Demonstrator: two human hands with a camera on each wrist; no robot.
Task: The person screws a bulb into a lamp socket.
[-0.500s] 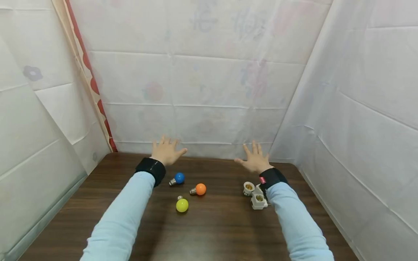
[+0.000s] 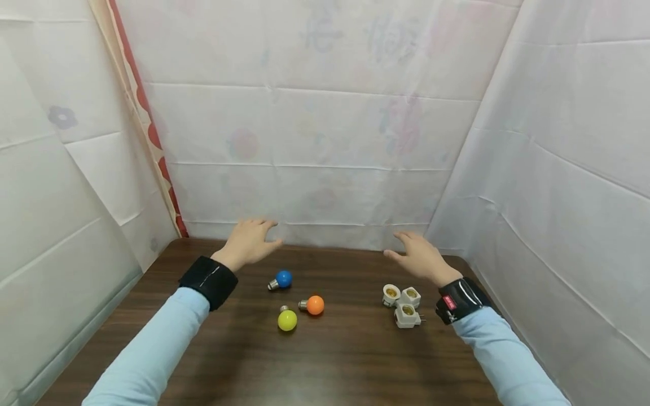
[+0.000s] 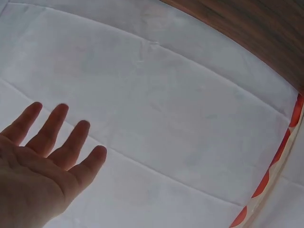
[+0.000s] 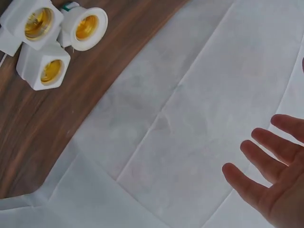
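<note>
My left hand (image 2: 247, 241) hovers above the back left of the table, its fingers loosely extended and holding nothing. Closest to it lies a blue light bulb (image 2: 284, 278). An orange bulb (image 2: 316, 305) and a yellow-green bulb (image 2: 287, 320) lie nearer the front, all three with metal screw bases. On the other side my right hand (image 2: 420, 256) is raised over the table, also bare, with fingers spread in the right wrist view. Below it sits a cluster of white lamp sockets: a round one (image 2: 391, 293), a rear square one (image 2: 410, 296) and a front square one (image 2: 407, 316) with metal prongs.
The dark wooden table (image 2: 325, 361) is bordered by white sheets at the back (image 2: 315, 129) and on both sides. A red-edged strip (image 2: 165, 169) runs down the back left corner. Black bands wrap both wrists.
Both hands have drawn back and apart, the left one leftward and the right one rightward. The rear square socket, partly hidden by my right wrist before, now shows fully.
</note>
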